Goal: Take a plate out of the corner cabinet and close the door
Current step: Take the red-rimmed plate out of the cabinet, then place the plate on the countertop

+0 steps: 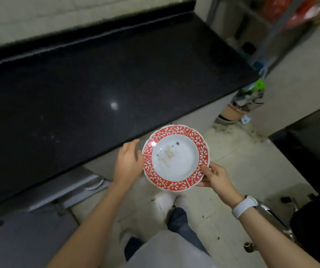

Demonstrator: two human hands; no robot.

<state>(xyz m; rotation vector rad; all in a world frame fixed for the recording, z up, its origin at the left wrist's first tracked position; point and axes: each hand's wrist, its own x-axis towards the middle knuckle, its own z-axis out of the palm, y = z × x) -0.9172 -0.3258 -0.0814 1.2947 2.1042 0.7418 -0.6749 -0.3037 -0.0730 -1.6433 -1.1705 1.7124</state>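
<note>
Head view, item 1: plate (175,158), round w/ scalloped edge, so no real long axis; red floral rim band, white centre w/ faint smudges and a few dark specks. Was face up, roughly level, tilted slightly toward camera. Was held in the air over the floor (238,171), just off the front edge of the countertop (78,89), not resting on anything.

Item 2: right hand (216,177), gripped plate at its near-right rim, thumb on top of red band, fingers curled beneath. White watch (244,206) on that wrist.

Item 3: left hand (129,161), loosely open, fingers bent, its side against plate's left rim; whether it bore any weight cannot be told. Forearm bare.

Item 4: countertop, black, glossy, one light reflection; bare surface. Grey cabinet door (29,238) below it at lower left, blurred; open or shut unclear.

Item 5: floor, pale tile, dirty near the far corner. Tan pot (232,112) w/ dark clutter stood past the counter's right end. Wearer's leg and dark foot (176,217) below plate.
</note>
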